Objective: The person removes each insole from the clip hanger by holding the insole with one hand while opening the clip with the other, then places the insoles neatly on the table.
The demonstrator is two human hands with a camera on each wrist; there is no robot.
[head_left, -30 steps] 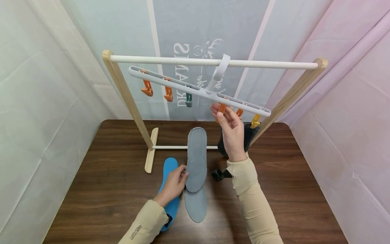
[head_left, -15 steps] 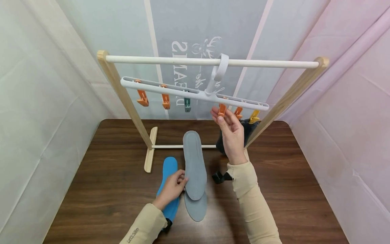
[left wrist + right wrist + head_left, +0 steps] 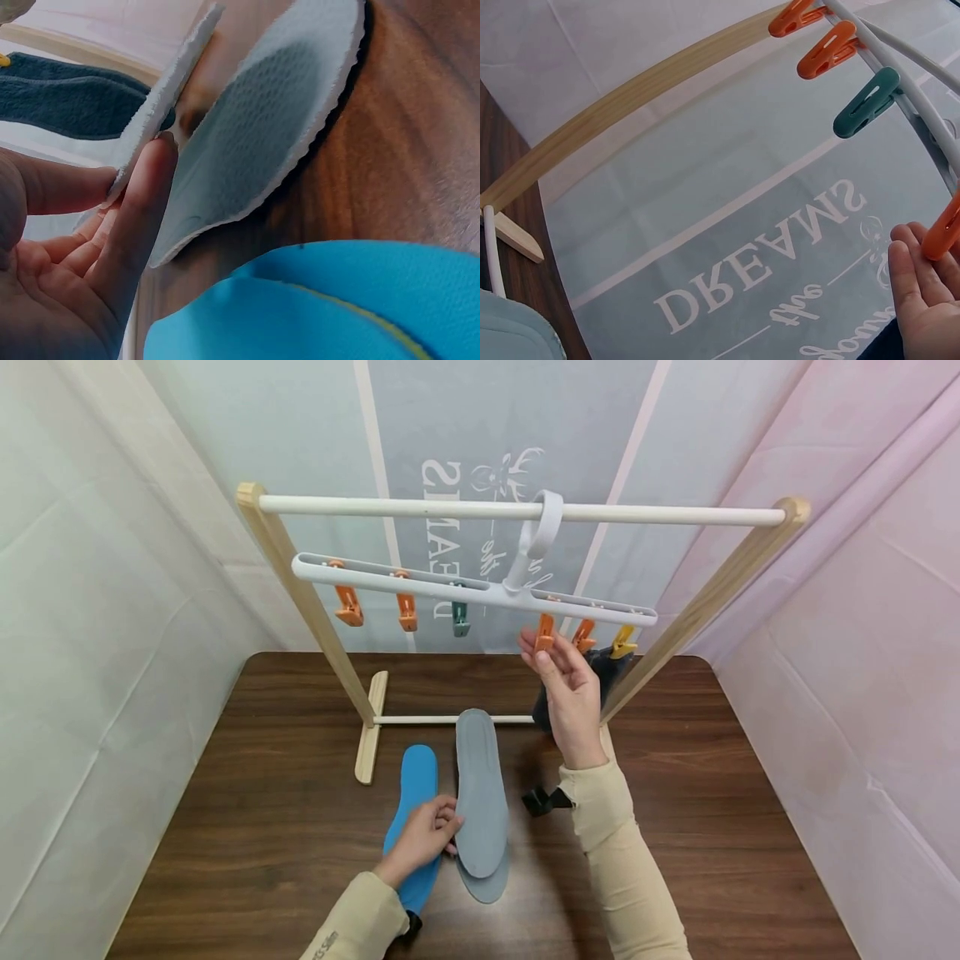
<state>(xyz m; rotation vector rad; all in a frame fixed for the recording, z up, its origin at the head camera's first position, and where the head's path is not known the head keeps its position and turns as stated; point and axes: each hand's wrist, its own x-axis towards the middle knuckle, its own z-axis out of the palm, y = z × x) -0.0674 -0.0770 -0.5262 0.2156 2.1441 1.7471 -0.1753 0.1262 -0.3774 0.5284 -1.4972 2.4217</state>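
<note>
My left hand [image 3: 423, 837] pinches the edge of a grey insole [image 3: 480, 789] between thumb and fingers, as the left wrist view also shows. That insole is raised above a second grey insole [image 3: 495, 889] lying on the table. My right hand [image 3: 572, 706] pinches an orange clothespin [image 3: 544, 631] on the white hanger [image 3: 420, 583], thumb in front and fingers behind. Right of it hang another orange clothespin [image 3: 583, 635] and a yellow clothespin [image 3: 623, 642]. Dark insoles [image 3: 67, 97] hang at that end, partly hidden by the right hand in the head view.
Blue insoles [image 3: 418, 772] lie stacked under the left forearm. A wooden stand with a white rod [image 3: 375, 508] carries the hanger. Two orange clothespins [image 3: 829, 51] and a green one [image 3: 866, 103] hang on its left half. A black strap [image 3: 538, 802] sticks out at the right wrist.
The grey insole in my left hand has come lower and nearer to me. The hanger has swung, its left end dropping in view. My right hand has stayed at the orange clothespin.
</note>
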